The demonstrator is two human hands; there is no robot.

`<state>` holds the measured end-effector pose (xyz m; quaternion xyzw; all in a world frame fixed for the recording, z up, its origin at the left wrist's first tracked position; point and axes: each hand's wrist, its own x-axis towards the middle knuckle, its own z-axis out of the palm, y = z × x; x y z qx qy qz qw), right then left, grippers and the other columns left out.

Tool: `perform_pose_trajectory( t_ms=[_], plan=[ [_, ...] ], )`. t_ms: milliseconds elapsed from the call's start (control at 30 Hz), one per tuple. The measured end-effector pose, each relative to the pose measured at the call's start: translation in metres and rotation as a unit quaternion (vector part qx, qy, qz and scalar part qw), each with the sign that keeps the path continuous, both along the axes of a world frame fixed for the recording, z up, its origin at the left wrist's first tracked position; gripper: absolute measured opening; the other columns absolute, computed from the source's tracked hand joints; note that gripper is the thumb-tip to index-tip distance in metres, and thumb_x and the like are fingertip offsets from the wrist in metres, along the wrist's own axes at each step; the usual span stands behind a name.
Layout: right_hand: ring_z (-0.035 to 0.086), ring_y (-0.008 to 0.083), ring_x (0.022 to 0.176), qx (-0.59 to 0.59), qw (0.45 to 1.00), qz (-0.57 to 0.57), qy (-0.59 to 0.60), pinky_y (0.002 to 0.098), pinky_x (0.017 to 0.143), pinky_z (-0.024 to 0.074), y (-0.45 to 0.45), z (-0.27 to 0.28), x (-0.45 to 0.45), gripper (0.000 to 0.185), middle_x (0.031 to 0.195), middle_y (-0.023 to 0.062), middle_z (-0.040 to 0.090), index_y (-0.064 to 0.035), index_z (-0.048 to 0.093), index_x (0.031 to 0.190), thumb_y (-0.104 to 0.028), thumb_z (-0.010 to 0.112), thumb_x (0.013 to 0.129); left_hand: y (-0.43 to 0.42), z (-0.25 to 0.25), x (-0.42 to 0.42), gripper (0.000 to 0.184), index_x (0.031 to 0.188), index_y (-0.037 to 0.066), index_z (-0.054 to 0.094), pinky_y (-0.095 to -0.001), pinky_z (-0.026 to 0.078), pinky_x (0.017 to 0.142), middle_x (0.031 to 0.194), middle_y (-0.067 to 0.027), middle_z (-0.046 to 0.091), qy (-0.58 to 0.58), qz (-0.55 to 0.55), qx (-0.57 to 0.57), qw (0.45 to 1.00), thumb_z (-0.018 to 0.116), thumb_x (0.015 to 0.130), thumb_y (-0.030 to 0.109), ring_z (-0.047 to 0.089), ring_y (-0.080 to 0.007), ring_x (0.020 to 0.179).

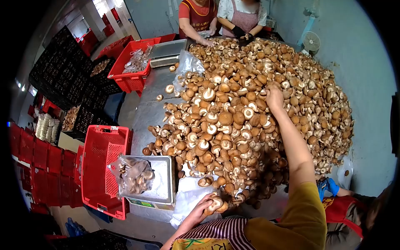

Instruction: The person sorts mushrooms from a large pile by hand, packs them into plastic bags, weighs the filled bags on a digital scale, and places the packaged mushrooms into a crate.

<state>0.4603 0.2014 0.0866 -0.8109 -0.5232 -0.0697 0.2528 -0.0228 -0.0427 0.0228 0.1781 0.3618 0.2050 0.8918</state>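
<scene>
A large heap of brown mushrooms (pixel 225 118) covers much of the metal table (pixel 146 104). My left hand (pixel 201 211) is closed around a few mushrooms (pixel 216 204) near the table's front edge, beside white plastic bags (pixel 187 196). My right arm stretches over the heap, and my right hand (pixel 274 96) touches mushrooms there; its fingertips are partly hidden, so what it grips is unclear. Left of the heap, a clear bag of mushrooms (pixel 136 175) rests on a scale (pixel 162 181).
An empty-looking red crate (pixel 93 166) stands left of the scale. Another red crate (pixel 129 77) holds bagged mushrooms beside a second scale (pixel 166 49). Two people (pixel 196 21) work at the far side; a blue-gloved person (pixel 329 187) is at right. Black crates (pixel 62 71) are stacked left.
</scene>
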Motion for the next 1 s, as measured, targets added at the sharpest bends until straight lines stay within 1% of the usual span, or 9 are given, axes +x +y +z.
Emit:
perform_pose_trajectory(
  t_ms=[100,200,300,500,567,767,833,900,1000],
  plan=[
    [0.064,0.0315,0.088,0.143,0.977,-0.028,0.156,0.039,0.077,0.0495,-0.008,-0.002,0.003,0.019,0.097,0.019,0.066,-0.0002,0.064,0.107,-0.009,0.054,0.092,-0.006,-0.005,-0.011,0.051,0.139,0.001,0.039,-0.0343,0.048,0.091,0.127,-0.0125,0.054,0.061,-0.047,0.108,0.991,0.054,0.093,0.018,0.057,-0.0227,0.112],
    [0.064,0.0161,0.08,0.166,0.857,0.005,0.488,0.0282,0.067,0.0536,-0.036,0.011,0.002,0.022,0.104,0.0096,0.064,0.0011,0.06,0.113,-0.009,0.047,0.099,-0.012,-0.011,-0.015,0.055,0.14,0.001,0.035,-0.0391,0.049,0.094,0.129,-0.0157,0.052,-0.001,0.001,0.014,1.0,0.055,0.093,0.019,0.057,-0.0267,0.115],
    [0.062,0.0186,0.076,0.197,0.695,0.075,0.688,0.0316,0.072,0.0553,-0.081,0.022,-0.023,0.024,0.1,0.0109,0.063,0.0032,0.053,0.117,-0.005,0.04,0.099,-0.013,-0.007,-0.014,0.058,0.142,0.001,0.031,-0.0421,0.048,0.099,0.13,-0.0197,0.051,-0.022,0.001,-0.033,0.999,0.055,0.092,0.018,0.055,-0.0309,0.118],
    [0.06,0.0192,0.078,0.254,0.437,0.122,0.854,0.0328,0.073,0.053,-0.175,-0.009,-0.072,0.023,0.093,0.0117,0.061,-0.0036,0.052,0.108,-0.006,0.031,0.099,-0.018,-0.004,-0.005,0.057,0.141,0.002,0.032,-0.0403,0.048,0.099,0.13,-0.0172,0.051,-0.032,-0.042,-0.004,0.999,0.057,0.093,0.019,0.054,-0.0281,0.119],
    [0.057,0.0204,0.084,0.248,0.39,0.013,0.887,0.0299,0.067,0.0482,-0.21,-0.013,-0.101,0.029,0.105,0.0139,0.06,-0.0057,0.05,0.111,-0.017,0.025,0.101,-0.022,-0.007,-0.007,0.056,0.141,0.002,0.033,-0.0397,0.048,0.099,0.13,-0.0169,0.051,-0.041,-0.055,-0.001,0.998,0.057,0.093,0.018,0.054,-0.0275,0.119],
    [0.052,0.0232,0.09,0.288,0.35,0.013,0.891,0.0291,0.061,0.0336,-0.284,-0.046,-0.124,0.04,0.127,0.017,0.052,-0.0073,0.046,0.117,-0.032,0.02,0.099,-0.038,-0.015,-0.023,0.054,0.138,0.002,0.036,-0.0376,0.046,0.1,0.128,-0.0144,0.052,-0.06,-0.093,0.031,0.993,0.058,0.092,0.022,0.055,-0.0252,0.117],
    [0.054,0.0264,0.094,0.297,0.326,0.027,0.897,0.0343,0.065,0.0406,-0.293,-0.063,-0.109,0.038,0.126,0.0181,0.053,-0.0069,0.045,0.121,-0.029,0.024,0.098,-0.042,-0.007,-0.025,0.056,0.139,0.002,0.036,-0.0365,0.046,0.1,0.127,-0.015,0.053,-0.049,-0.092,0.002,0.995,0.059,0.091,0.017,0.055,-0.0249,0.117],
    [0.058,0.0327,0.108,0.304,0.436,0.057,0.845,0.0379,0.074,0.0485,-0.297,-0.067,-0.095,0.038,0.129,0.0155,0.055,-0.0063,0.051,0.122,-0.026,0.032,0.096,-0.044,-0.006,-0.028,0.056,0.139,0.002,0.036,-0.0365,0.047,0.1,0.126,-0.0149,0.053,-0.045,-0.098,0.002,0.994,0.059,0.091,0.018,0.055,-0.0247,0.116],
    [0.059,0.0332,0.11,0.323,0.504,0.128,0.79,0.0407,0.08,0.0533,-0.303,-0.065,-0.071,0.037,0.132,0.0171,0.054,-0.0048,0.048,0.125,-0.019,0.038,0.093,-0.044,0.004,-0.029,0.057,0.139,0.002,0.036,-0.0369,0.046,0.1,0.126,-0.0147,0.054,-0.044,-0.099,0.005,0.994,0.06,0.09,0.019,0.055,-0.0247,0.117]
  ],
)
